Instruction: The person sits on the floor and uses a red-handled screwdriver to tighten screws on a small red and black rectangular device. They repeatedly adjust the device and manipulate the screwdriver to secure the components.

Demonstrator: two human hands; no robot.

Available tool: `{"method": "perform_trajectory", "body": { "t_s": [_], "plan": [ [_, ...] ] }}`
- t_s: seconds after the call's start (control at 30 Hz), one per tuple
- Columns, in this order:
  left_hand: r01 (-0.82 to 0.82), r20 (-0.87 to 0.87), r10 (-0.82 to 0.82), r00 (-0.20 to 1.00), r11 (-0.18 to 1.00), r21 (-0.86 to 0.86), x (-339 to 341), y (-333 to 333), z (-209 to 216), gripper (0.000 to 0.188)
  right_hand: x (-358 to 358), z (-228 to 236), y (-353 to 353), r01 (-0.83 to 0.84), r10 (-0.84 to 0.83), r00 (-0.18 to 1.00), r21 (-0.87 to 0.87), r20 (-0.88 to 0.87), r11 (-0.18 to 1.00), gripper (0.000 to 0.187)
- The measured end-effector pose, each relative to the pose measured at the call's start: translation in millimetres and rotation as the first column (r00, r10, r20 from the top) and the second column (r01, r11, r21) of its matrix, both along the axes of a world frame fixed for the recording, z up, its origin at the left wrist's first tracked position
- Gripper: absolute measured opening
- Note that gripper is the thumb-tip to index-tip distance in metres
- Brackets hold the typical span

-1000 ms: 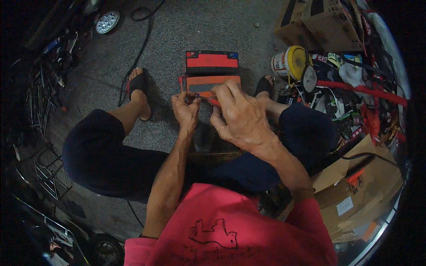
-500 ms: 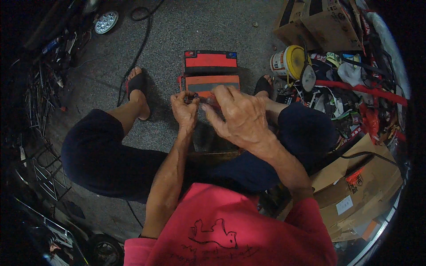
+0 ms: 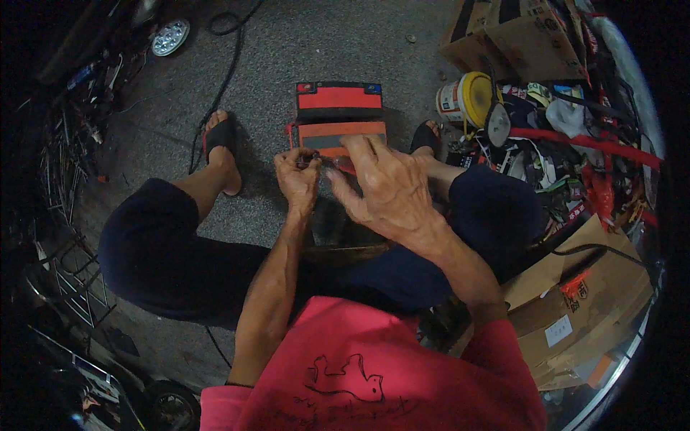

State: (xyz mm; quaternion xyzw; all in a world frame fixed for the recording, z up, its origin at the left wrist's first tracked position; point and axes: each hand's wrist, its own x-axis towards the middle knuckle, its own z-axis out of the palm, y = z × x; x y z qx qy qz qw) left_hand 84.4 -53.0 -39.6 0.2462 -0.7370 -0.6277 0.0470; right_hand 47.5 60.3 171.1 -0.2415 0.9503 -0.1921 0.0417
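My left hand is closed in a pinch around a small dark piece that I cannot make out. Close beside it, my right hand curls over what looks like a screwdriver with a translucent reddish handle, mostly hidden by the fingers. The tool's thin end points toward the left fingertips. Just beyond both hands, a red and black battery with a red and a blue corner rests on the floor. Nearer to me lies an orange and grey battery, partly covered by my right hand.
A white bucket with a yellow lid lies at the right, by a heap of mixed scrap and a red bar. Cardboard boxes stand behind it; another carton is near right. A black cable crosses the floor at left.
Both hands stay almost in the same place, with only slight finger movement. The view has shifted a little.
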Motion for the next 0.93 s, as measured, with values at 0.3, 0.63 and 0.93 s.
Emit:
{"method": "perform_trajectory", "body": {
  "t_s": [0.3,0.63,0.93],
  "plan": [
    [0.023,0.045,-0.02,0.999,0.997,-0.076,-4.6,0.2,20.1,0.02,1.5,-4.4,-0.5,-0.008,0.008,1.0,0.18,0.005,0.984,0.031],
    [0.03,0.088,-0.019,0.996,0.992,-0.124,-6.3,2.0,24.4,0.024,0.6,-2.5,-2.9,-0.051,0.052,0.997,0.014,-0.062,0.999,0.03],
    [-0.025,0.085,0.032,0.996,0.996,-0.087,-5.7,3.6,16.8,0.036,-0.4,-2.2,0.1,-0.016,0.017,0.997,0.009,-0.071,1.0,0.029]
  ]
}}
